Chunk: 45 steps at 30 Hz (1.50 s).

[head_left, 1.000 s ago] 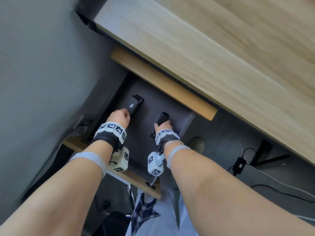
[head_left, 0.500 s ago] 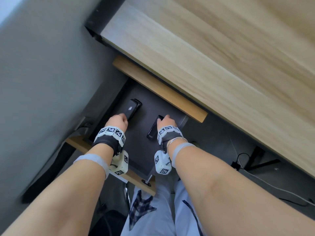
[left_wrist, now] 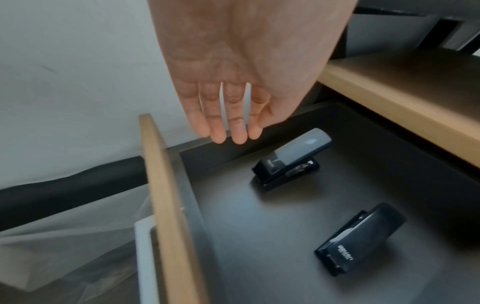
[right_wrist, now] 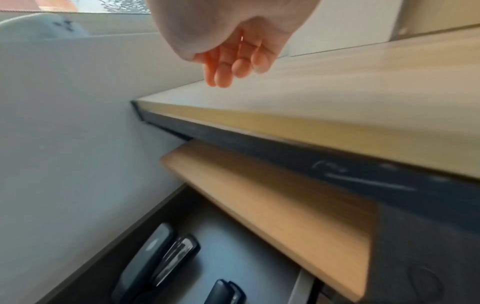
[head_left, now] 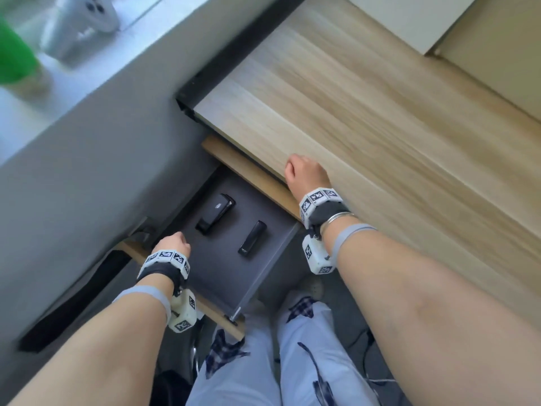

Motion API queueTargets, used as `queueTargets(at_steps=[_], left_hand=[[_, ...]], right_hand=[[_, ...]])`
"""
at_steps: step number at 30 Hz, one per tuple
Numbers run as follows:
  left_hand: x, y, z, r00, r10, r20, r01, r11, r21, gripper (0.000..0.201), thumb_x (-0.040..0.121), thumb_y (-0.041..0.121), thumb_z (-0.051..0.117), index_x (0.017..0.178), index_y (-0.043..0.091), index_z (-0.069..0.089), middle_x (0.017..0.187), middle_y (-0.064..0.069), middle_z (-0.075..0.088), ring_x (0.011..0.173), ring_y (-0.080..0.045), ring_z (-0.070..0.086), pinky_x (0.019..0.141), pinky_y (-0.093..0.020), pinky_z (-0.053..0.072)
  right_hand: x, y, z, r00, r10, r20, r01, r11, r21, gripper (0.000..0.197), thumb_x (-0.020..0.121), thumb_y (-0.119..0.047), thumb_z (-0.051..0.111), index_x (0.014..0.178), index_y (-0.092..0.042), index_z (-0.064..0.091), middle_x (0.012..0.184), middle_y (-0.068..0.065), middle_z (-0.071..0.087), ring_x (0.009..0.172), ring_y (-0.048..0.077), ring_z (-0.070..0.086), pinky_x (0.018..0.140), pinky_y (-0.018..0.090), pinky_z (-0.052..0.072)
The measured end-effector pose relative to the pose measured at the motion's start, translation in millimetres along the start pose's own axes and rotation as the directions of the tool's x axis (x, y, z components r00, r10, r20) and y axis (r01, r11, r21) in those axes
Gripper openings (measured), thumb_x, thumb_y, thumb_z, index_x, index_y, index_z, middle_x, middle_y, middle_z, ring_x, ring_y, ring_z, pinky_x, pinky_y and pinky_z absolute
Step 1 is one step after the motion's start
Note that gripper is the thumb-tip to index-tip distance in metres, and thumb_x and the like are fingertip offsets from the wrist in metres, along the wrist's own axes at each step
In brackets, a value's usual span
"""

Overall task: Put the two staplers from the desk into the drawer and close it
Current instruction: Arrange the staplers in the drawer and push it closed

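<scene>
Two black staplers lie apart on the floor of the open dark-grey drawer (head_left: 222,268): the larger stapler (head_left: 216,214) (left_wrist: 291,156) (right_wrist: 155,257) towards the wall, the slimmer stapler (head_left: 252,238) (left_wrist: 361,240) (right_wrist: 226,292) to its right. My left hand (head_left: 172,244) (left_wrist: 228,131) hovers over the drawer's near left corner, fingers straight and hanging down, holding nothing. My right hand (head_left: 306,174) (right_wrist: 233,67) is up at the front edge of the wooden desk (head_left: 366,127), fingers loosely curled and empty.
A wooden panel (head_left: 248,177) sits under the desk edge above the drawer's back. The drawer's wooden front (head_left: 216,316) is near my legs (head_left: 263,361). A grey wall (head_left: 87,142) runs along the left. A windowsill holds a green object (head_left: 14,54).
Both hands have let go of the staplers, which now lie in the drawer. The right hand rose to the desk edge; the left drew back towards the drawer front.
</scene>
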State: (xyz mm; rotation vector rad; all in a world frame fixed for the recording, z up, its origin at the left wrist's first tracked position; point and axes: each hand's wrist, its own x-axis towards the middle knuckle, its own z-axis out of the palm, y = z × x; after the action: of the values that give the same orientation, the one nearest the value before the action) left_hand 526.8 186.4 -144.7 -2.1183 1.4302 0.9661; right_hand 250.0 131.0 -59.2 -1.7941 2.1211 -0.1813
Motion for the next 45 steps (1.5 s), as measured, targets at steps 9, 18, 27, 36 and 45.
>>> queueTargets(at_steps=[9, 18, 27, 36, 45], left_hand=[[-18.8, -45.4, 23.9, 0.97, -0.183, 0.157, 0.155, 0.973, 0.172, 0.038, 0.081, 0.006, 0.055, 0.119, 0.009, 0.06, 0.117, -0.017, 0.065, 0.094, -0.033, 0.062, 0.086, -0.033, 0.052], [-21.1, -37.9, 47.7, 0.959, -0.23, 0.166, 0.207, 0.968, 0.144, 0.031, 0.095, 0.02, 0.047, 0.084, -0.002, 0.064, 0.079, -0.016, 0.063, 0.086, -0.033, 0.065, 0.077, -0.035, 0.051], [-24.9, 11.9, 30.0, 0.963, -0.181, 0.198, 0.148, 0.974, 0.173, 0.021, 0.093, 0.011, 0.05, 0.084, 0.003, 0.067, 0.115, -0.017, 0.064, 0.113, -0.032, 0.061, 0.1, -0.039, 0.05], [20.0, 70.0, 25.0, 0.973, -0.193, 0.13, 0.225, 0.924, -0.31, 0.041, 0.091, 0.029, 0.055, 0.11, -0.006, 0.061, 0.116, -0.023, 0.065, 0.108, -0.036, 0.062, 0.09, -0.038, 0.049], [49.7, 118.9, 20.5, 0.99, -0.072, 0.12, 0.129, 0.801, -0.585, 0.055, 0.078, 0.036, 0.07, 0.12, 0.0, 0.061, 0.115, -0.02, 0.069, 0.107, -0.033, 0.066, 0.098, -0.039, 0.051]], right_hand=[[0.2, 89.3, 17.7, 0.933, 0.3, -0.199, -0.324, 0.941, -0.096, 0.054, 0.09, -0.022, 0.046, 0.143, -0.027, 0.039, 0.155, 0.001, 0.034, 0.141, 0.029, 0.029, 0.112, 0.044, 0.024], [-2.0, 95.2, 40.8, 0.888, 0.297, -0.351, -0.356, 0.927, -0.118, 0.056, 0.09, -0.028, 0.037, 0.145, -0.037, 0.033, 0.157, -0.005, 0.029, 0.146, 0.024, 0.025, 0.117, 0.045, 0.016], [-3.5, 93.0, 41.0, 0.883, 0.286, -0.372, -0.359, 0.922, -0.143, 0.056, 0.089, -0.028, 0.036, 0.144, -0.038, 0.034, 0.155, -0.005, 0.033, 0.145, 0.023, 0.029, 0.117, 0.045, 0.02], [-2.0, 95.5, 45.0, 0.849, 0.232, -0.475, -0.335, 0.931, -0.143, 0.055, 0.082, -0.029, 0.039, 0.135, -0.036, 0.05, 0.144, -0.003, 0.051, 0.134, 0.026, 0.047, 0.109, 0.047, 0.035], [-1.4, 94.7, 43.2, 0.848, 0.241, -0.473, -0.342, 0.929, -0.14, 0.056, 0.079, -0.03, 0.041, 0.134, -0.038, 0.051, 0.143, -0.005, 0.052, 0.133, 0.025, 0.048, 0.108, 0.045, 0.036]])
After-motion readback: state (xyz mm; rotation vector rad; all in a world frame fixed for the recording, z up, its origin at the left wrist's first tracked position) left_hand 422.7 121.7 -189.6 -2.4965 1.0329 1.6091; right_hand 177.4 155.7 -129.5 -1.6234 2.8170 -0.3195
